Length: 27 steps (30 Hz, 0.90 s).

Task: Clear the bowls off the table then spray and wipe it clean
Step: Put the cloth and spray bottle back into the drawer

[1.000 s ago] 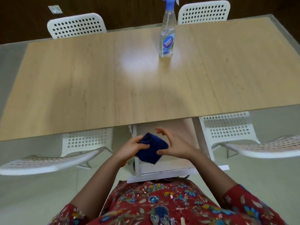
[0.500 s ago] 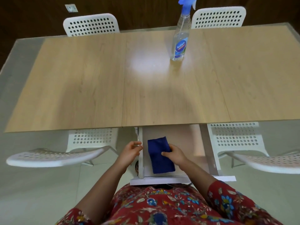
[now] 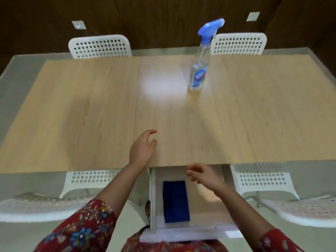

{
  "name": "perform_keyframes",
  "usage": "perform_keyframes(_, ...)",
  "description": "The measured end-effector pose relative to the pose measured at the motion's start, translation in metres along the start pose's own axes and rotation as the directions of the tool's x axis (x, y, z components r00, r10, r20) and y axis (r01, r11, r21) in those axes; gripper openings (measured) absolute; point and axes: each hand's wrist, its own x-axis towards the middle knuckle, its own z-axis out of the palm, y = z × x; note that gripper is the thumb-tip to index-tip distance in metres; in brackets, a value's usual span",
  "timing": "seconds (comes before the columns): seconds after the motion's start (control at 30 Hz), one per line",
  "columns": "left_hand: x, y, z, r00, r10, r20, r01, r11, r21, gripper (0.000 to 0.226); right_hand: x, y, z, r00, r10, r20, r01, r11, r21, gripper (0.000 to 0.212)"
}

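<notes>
A folded dark blue cloth (image 3: 176,201) lies flat in the pulled-out white drawer (image 3: 209,226) under the near edge of the wooden table (image 3: 91,115). A clear spray bottle (image 3: 198,73) with a blue trigger head stands upright at the table's far middle. My left hand (image 3: 142,149) hovers over the table's near edge, fingers loosely curved, holding nothing. Over the drawer's back part, just to the right of the cloth, my right hand (image 3: 203,174) is relaxed and empty. No bowls are in view.
Two white perforated chairs (image 3: 100,46) stand at the table's far side. On the near side two more chairs (image 3: 261,179) sit tucked at left and right of the drawer. A dark wood wall rises behind the table.
My right hand let go of the cloth, which now lies alone in the drawer. Both hands rose; the left moved from the drawer's side up over the table edge.
</notes>
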Motion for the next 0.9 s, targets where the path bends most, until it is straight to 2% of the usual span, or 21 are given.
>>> perform_keyframes(0.1,0.053,0.001,0.016,0.993,0.064,0.097,-0.078,0.986,0.145,0.051,0.020,-0.042,-0.022,0.989,-0.085,-0.121,0.102,0.984,0.143,0.016)
perform_keyframes(0.2,0.090,0.000,0.032,0.985,0.058,0.162,-0.106,0.945,0.311,0.061,0.054,-0.074,-0.044,0.949,-0.111,-0.295,0.188,0.951,0.246,0.016)
perform_keyframes(0.3,0.102,-0.010,0.046,0.984,0.052,0.171,-0.119,0.905,0.407,0.064,0.089,-0.097,-0.063,0.915,-0.099,-0.391,0.224,0.931,0.289,0.016)
perform_keyframes(0.4,0.107,-0.020,0.055,0.984,0.100,0.149,-0.160,0.860,0.484,0.078,0.127,-0.119,-0.083,0.870,-0.099,-0.483,0.268,0.917,0.295,0.022)
perform_keyframes(0.5,0.110,-0.026,0.061,0.988,0.111,0.111,-0.152,0.863,0.483,0.074,0.161,-0.144,-0.105,0.799,-0.124,-0.589,0.304,0.927,0.218,0.039)
perform_keyframes(0.63,0.111,-0.026,0.062,0.988,0.119,0.097,-0.152,0.859,0.489,0.071,0.211,-0.175,-0.131,0.751,-0.183,-0.634,0.326,0.938,0.115,0.091)
perform_keyframes(0.7,0.110,-0.026,0.062,0.989,0.118,0.093,-0.149,0.857,0.494,0.069,0.231,-0.188,-0.139,0.742,-0.243,-0.625,0.379,0.921,0.091,0.106)
perform_keyframes(0.77,0.111,-0.028,0.064,0.989,0.112,0.093,-0.144,0.852,0.503,0.068,0.252,-0.193,-0.141,0.719,-0.272,-0.640,0.443,0.888,0.121,0.109)
perform_keyframes(0.9,0.111,-0.031,0.064,0.990,0.108,0.088,-0.138,0.855,0.500,0.065,0.262,-0.200,-0.133,0.642,-0.248,-0.726,0.477,0.870,0.124,0.091)
